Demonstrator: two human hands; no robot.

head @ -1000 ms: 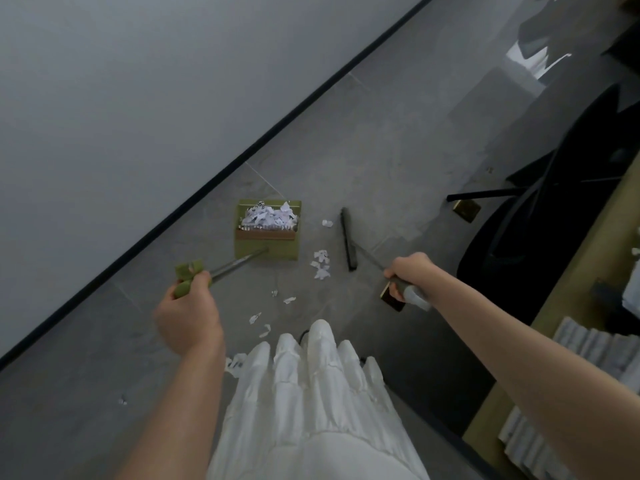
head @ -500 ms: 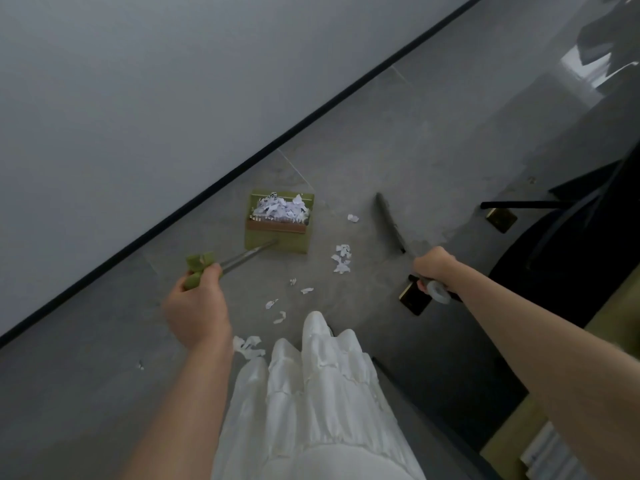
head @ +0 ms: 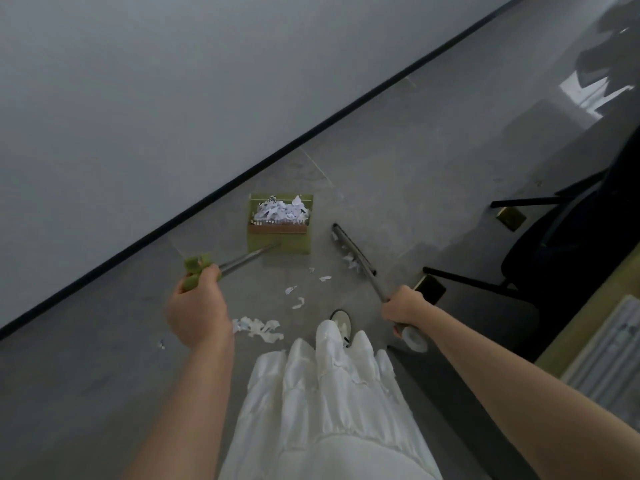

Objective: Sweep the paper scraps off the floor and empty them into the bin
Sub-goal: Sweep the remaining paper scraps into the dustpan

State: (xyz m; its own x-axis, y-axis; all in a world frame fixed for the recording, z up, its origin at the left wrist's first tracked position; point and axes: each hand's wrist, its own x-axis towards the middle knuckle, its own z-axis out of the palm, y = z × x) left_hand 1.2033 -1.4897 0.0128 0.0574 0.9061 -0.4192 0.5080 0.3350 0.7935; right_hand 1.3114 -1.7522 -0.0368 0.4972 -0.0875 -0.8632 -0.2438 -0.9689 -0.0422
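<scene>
Broom swung nearer the scraps, gripped by right hand

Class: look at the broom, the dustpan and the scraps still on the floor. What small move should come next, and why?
Probably a short stroke of the broom toward the dustpan. Scraps lie against its head, the pan sits just to its left on the floor, and the right hand grips the handle while the left hand holds the pan's.

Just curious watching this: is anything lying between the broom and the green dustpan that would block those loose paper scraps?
Nothing visible does. Only bare grey floor separates the dark broom head from the green long-handled dustpan; the loose white paper scraps lie in the open.
</scene>
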